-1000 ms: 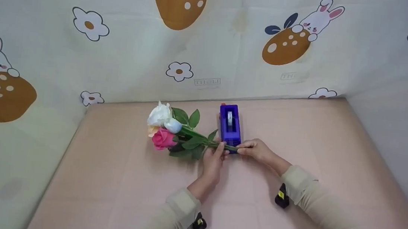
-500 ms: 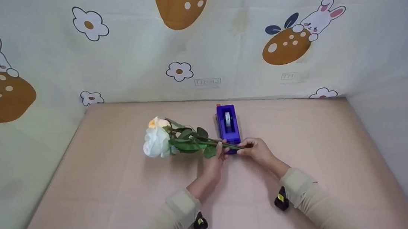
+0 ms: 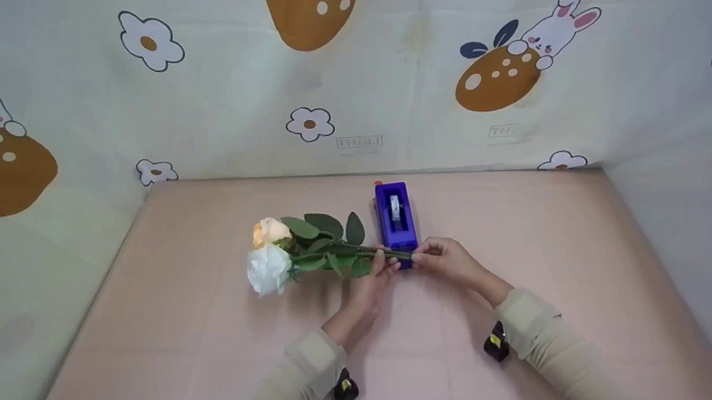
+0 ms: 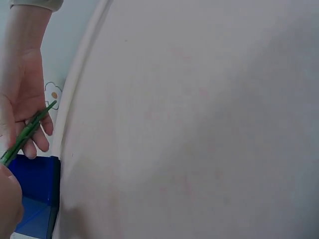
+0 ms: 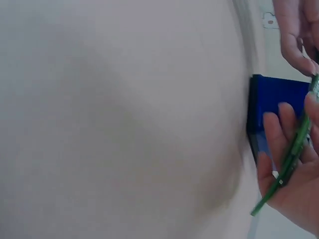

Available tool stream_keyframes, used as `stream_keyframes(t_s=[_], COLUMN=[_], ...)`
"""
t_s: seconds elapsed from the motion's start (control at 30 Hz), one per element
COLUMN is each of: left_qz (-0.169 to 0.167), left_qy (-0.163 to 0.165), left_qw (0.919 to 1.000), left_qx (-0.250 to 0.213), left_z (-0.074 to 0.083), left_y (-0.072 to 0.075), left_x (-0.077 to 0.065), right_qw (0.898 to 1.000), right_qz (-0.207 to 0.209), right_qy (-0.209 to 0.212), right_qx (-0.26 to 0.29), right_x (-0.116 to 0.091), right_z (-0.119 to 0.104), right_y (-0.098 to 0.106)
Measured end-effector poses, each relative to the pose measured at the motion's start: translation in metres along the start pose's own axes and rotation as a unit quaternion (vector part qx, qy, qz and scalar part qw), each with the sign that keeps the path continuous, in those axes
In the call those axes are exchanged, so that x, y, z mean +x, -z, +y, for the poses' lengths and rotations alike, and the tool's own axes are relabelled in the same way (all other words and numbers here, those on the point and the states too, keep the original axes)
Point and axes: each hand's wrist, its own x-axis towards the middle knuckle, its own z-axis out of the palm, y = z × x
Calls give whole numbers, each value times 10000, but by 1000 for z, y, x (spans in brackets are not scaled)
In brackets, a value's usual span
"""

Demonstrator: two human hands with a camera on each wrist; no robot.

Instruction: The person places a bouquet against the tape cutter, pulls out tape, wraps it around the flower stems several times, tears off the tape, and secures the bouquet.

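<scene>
Over the desk point(image 3: 204, 349) we see the flower bunch point(image 3: 319, 244), its blooms point(image 3: 267, 270) left of the tape dispenser point(image 3: 397, 235), its stems point(image 3: 400, 254) crossing the dispenser's near end. We judge it light, with stiff stems and delicate blooms, best held by the stems. The left grip point(image 3: 369, 287) grasps these and the right grip point(image 3: 451, 261) pinches their ends; the dispenser's well contains a tape roll point(image 3: 394, 208).
</scene>
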Motion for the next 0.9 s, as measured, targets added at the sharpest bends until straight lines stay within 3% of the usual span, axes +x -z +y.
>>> stream_keyframes(t_s=[0.23, 0.4, 0.67, 0.77, 0.9], left_qz=[-277, -552, -1091, -1011, -535], left_qy=[-54, -278, -559, -531, -313], left_qw=[9994, 9979, 9924, 9935, 9971], left_qx=[185, 181, -45, 27, 438], left_z=[2, 2, 4, 5, 6], left_y=[3, 5, 17, 18, 16], left_x=[-5, -6, -10, -12, -15], right_qw=[9991, 9982, 9922, 9940, 9963], right_qz=[-343, -465, -922, -816, -614], right_qy=[-264, -285, 6, 155, 380], right_qx=[-24, -229, -837, -713, -465], right_x=[-4, -8, -8, -7, -7], right_z=[-6, -8, -5, -2, 3], right_y=[10, 9, 4, 2, -3])
